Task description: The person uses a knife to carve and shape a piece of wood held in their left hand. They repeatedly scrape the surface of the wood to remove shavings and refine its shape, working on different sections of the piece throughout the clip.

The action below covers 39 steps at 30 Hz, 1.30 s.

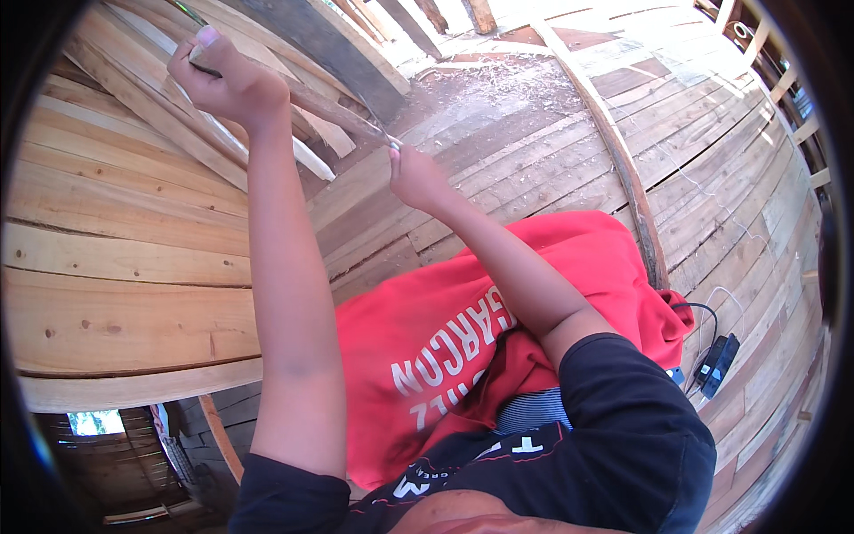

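My left hand (236,84) is raised at the upper left, its fingers wrapped round a thin wooden strip (325,109). A greenish length (187,12) shows beyond that fist; whether it belongs to the same strip I cannot tell. The strip slants down toward my right hand (420,180), which is closed in a pinch near its lower end. From this pinch a slim, blade-like tool (374,113) points up and away, crossing close to the strip. Its handle is hidden in my fingers. Red cloth (569,249) with pale lettering, seemingly a garment, covers my lap.
Loose planks (142,80) lie stacked at the upper left, over a plank platform (124,258). Wood shavings (498,84) litter the far floor. A long wooden batten (614,147) runs along the floorboards. Right of my lap sits a dark device (719,365) with cables.
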Motion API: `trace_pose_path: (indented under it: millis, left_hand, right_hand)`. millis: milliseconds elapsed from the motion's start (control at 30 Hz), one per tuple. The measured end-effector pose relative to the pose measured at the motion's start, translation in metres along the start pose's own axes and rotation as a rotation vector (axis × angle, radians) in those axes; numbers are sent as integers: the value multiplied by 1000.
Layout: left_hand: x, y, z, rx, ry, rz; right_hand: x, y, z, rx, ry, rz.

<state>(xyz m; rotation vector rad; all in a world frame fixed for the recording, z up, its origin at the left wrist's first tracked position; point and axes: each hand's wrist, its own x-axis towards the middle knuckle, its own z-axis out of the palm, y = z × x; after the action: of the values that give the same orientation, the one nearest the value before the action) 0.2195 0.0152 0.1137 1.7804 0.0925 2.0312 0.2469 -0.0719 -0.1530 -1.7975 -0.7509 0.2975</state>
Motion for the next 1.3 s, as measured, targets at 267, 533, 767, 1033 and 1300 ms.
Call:
trace_pose_path:
  millis: [267, 533, 767, 1033, 1300]
  left_hand:
    - [-9, 10, 5, 180, 12, -70]
    - [-3, 0, 4, 384, 94, -25]
    - [-7, 16, 8, 440, 67, -81]
    - [-1, 1, -19, 438, 121, -85]
    - [0, -3, -33, 401, 133, -165]
  right_hand:
    - [16, -10, -12, 49, -53, -79]
    - [4, -22, -13, 79, -29, -104]
    - [-3, -24, -10, 104, 67, -177]
    - [-14, -68, -37, 216, 130, -173]
    - [-15, -76, -37, 179, 60, -176]
